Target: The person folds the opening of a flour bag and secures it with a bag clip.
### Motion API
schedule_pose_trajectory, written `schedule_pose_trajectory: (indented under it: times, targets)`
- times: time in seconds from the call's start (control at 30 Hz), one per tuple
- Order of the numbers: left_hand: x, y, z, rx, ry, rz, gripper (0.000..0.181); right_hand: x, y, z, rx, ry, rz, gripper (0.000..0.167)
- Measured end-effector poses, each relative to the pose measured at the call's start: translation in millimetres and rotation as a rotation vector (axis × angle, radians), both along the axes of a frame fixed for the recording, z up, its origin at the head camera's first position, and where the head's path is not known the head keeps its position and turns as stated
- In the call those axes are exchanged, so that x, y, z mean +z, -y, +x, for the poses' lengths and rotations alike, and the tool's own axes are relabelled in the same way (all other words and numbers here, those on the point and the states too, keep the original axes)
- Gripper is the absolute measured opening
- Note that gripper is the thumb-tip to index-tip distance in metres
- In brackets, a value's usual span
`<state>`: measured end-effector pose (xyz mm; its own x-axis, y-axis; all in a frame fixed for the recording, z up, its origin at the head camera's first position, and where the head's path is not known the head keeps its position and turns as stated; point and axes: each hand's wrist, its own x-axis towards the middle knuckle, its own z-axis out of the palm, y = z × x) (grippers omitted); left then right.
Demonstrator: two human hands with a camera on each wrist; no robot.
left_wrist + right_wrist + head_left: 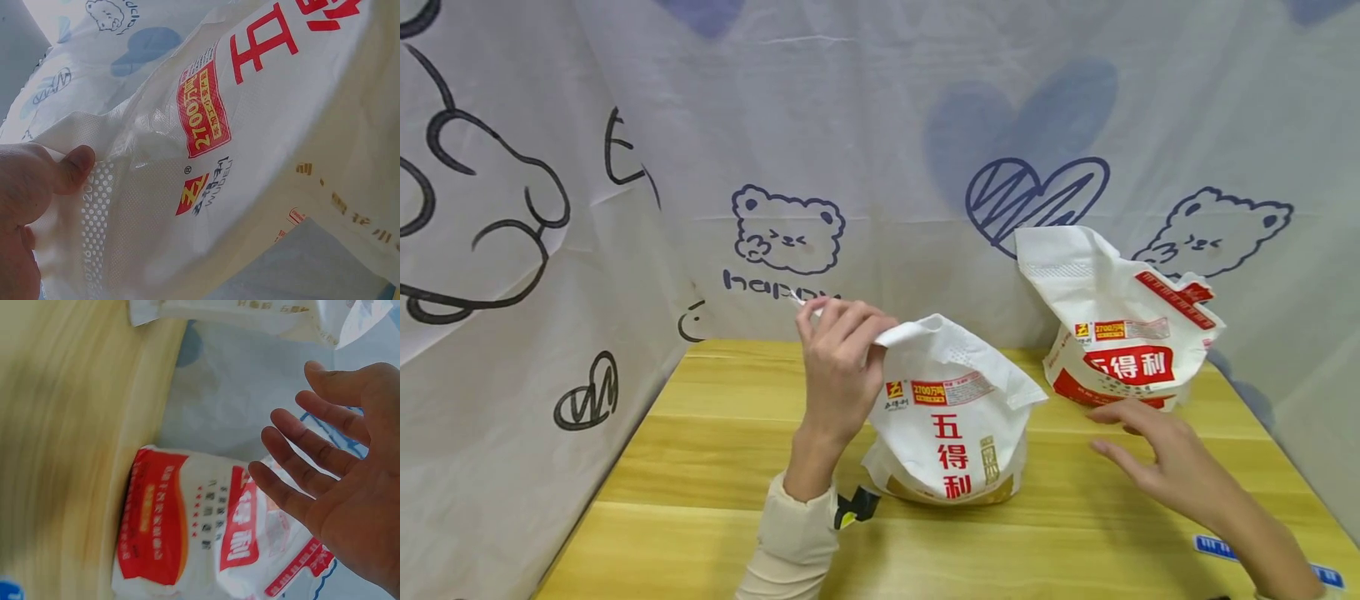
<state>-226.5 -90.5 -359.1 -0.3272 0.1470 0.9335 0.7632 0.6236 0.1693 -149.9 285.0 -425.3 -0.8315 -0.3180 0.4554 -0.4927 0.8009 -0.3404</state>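
Observation:
A white bag with red characters and a gold band (955, 417) stands mid-table, its top edge pinched at the left corner by the left hand (842, 358). In the left wrist view the left hand's thumb (78, 165) presses on the bag's dotted top strip (97, 219). The right hand (1180, 467) hovers in front of a second white bag with a red label (1127, 362), fingers spread and holding nothing. The right wrist view has that red-labelled bag (187, 519) beside the right hand (350, 462), with the palm and several extended fingers showing.
A small black and yellow item (856, 507) lies by the left sleeve. Blue-and-white labels (1216, 547) are on the table's right front, partly behind the right forearm. A printed white cloth (880, 167) hangs behind and beside the wooden table (700, 450).

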Motion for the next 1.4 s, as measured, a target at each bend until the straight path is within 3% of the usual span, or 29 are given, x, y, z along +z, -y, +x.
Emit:
schedule_pose_trajectory:
  times: [0.2,0.63,1.07,1.4]
  targets:
    - [-0.5,0.0,-0.2,0.001,0.003,-0.005,0.015,-12.4,-17,6.3,-0.031,0.034,0.048,0.034]
    - [-0.5,-0.2,0.4,-0.003,0.008,-0.001,0.014,-38.2,-46,15.6,-0.033,0.006,0.105,0.035]
    - [-0.6,-0.2,0.8,-0.003,0.016,0.001,0.014,-53.9,-66,24.9,-0.074,0.109,0.138,0.033]
    - [0.1,0.1,1.0,-0.001,0.012,0.001,0.014,-69.2,-84,30.9,-0.096,0.075,0.192,0.037]
